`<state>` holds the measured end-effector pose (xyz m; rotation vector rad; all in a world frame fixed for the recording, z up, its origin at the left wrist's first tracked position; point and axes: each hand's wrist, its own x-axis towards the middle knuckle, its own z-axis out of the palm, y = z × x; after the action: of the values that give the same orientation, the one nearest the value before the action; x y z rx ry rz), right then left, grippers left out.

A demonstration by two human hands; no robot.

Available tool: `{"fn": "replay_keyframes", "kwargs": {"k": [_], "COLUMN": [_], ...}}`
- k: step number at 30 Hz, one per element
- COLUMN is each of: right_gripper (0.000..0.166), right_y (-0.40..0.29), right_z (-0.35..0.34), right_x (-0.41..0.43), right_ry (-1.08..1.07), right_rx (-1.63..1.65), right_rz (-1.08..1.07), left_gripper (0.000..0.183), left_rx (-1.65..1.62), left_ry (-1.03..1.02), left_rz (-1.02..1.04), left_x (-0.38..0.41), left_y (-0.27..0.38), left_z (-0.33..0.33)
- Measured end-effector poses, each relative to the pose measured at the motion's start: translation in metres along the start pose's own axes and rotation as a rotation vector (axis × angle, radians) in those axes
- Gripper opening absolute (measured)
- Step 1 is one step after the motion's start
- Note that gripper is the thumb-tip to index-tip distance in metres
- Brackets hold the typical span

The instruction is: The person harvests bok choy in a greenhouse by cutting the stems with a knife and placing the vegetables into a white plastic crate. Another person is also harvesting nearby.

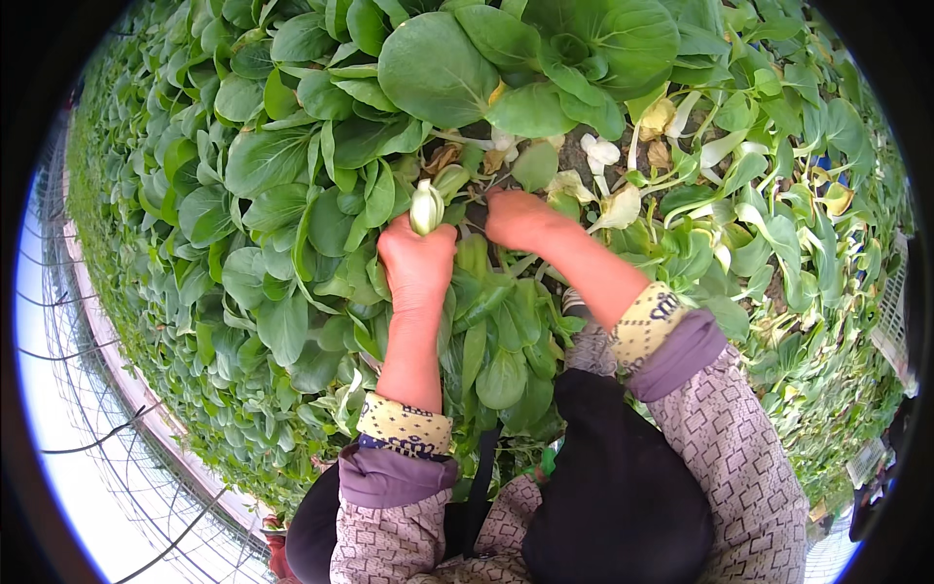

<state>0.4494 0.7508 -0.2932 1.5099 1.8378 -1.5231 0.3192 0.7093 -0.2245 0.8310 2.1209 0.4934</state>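
My left hand (417,255) is closed around a head of bok choy, whose pale cut-looking base (426,208) points up out of the fist. My right hand (529,219) is low among the plants, just right of the left one. Its fingers are curled and partly hidden, so what they hold cannot be told. Below and between my wrists lies a bunch of bok choy (503,314), pale stalks toward the hands and leaves toward my knees. A large bok choy with broad leaves (576,58) grows right ahead.
Dense standing bok choy (270,160) fills the left side. Loose stalks and yellowed leaves (620,208) litter the soil at right. My shoe (584,332) is beside the bunch. A pale plastic crate (894,314) stands far right; a wire mesh structure (95,379) curves along the left.
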Motion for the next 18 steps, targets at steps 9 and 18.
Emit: {"fn": "replay_keyframes", "kwargs": {"k": [9,18], "right_gripper": [0.03,0.043], "right_y": [0.014,0.029], "right_z": [0.002,-0.011], "right_x": [-0.037,-0.073], "right_ry": [0.22,0.065], "right_rx": [1.159,1.606], "right_rz": [-0.112,-0.282], "left_gripper": [0.037,0.038], "left_rx": [-0.515,-0.526], "left_ry": [-0.199,-0.422], "left_rz": [-0.095,-0.063], "left_x": [-0.012,-0.073], "left_y": [0.006,0.026], "left_z": [-0.035,-0.031]}}
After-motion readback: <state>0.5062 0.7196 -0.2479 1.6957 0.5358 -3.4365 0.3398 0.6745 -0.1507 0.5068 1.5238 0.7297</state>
